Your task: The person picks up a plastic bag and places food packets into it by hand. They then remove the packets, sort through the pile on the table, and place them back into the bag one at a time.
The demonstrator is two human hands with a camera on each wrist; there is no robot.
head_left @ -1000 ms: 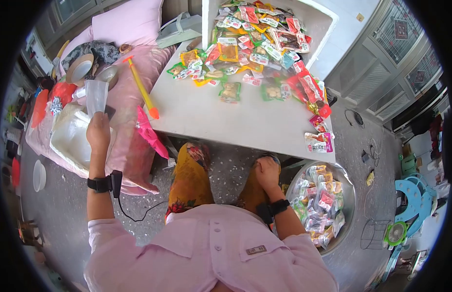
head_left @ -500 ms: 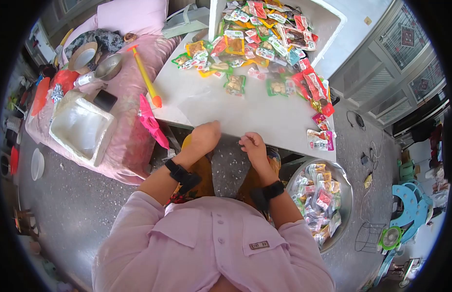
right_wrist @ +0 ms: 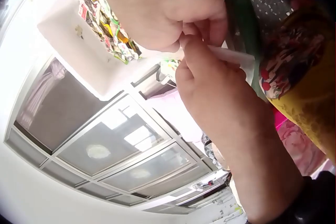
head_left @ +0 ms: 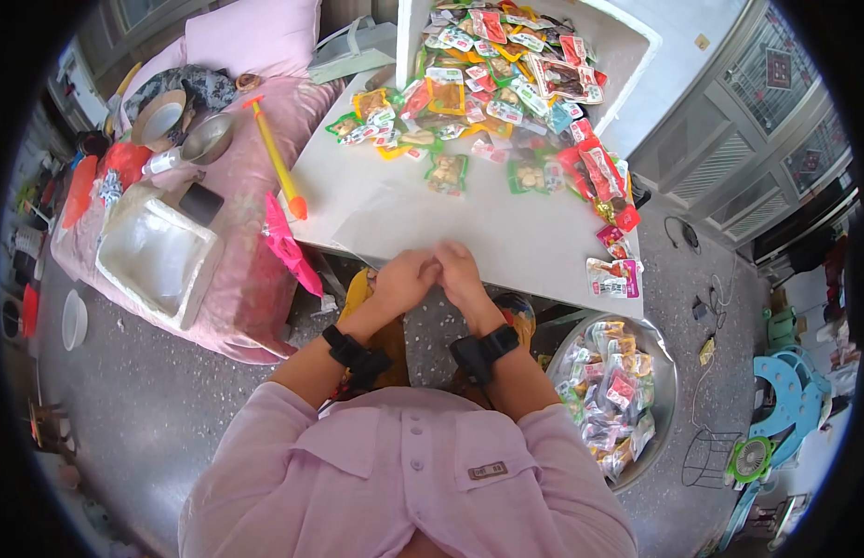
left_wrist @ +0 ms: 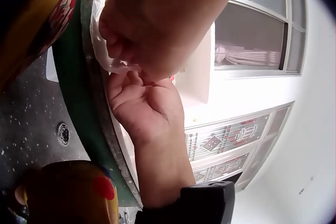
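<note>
Both hands meet at the table's front edge, fingertips together. My left hand [head_left: 406,279] grips a clear plastic bag [left_wrist: 98,45], its fingers curled over the film. The right hand [head_left: 460,272] has curled fingers pinching the bag's edge beside the left fingertips. In the left wrist view the bag hangs below the left fingers and reaches the right hand [left_wrist: 144,103]. The right wrist view shows a fold of the bag [right_wrist: 231,56] coming out of the left hand [right_wrist: 215,82]. In the head view the thin film is faint against the white table [head_left: 534,270].
A white foam box [head_left: 627,70] spills snack packets [head_left: 446,93] over the table's back. More packets [head_left: 618,386] fill a metal basin [head_left: 669,391] at right. On the pink bed stand another foam box [head_left: 158,251], a phone [head_left: 201,203] and a yellow tube [head_left: 276,158].
The left hand has brought the plastic bag from above the bed-side foam box across to the table edge. The right hand has risen from the knee to meet it.
</note>
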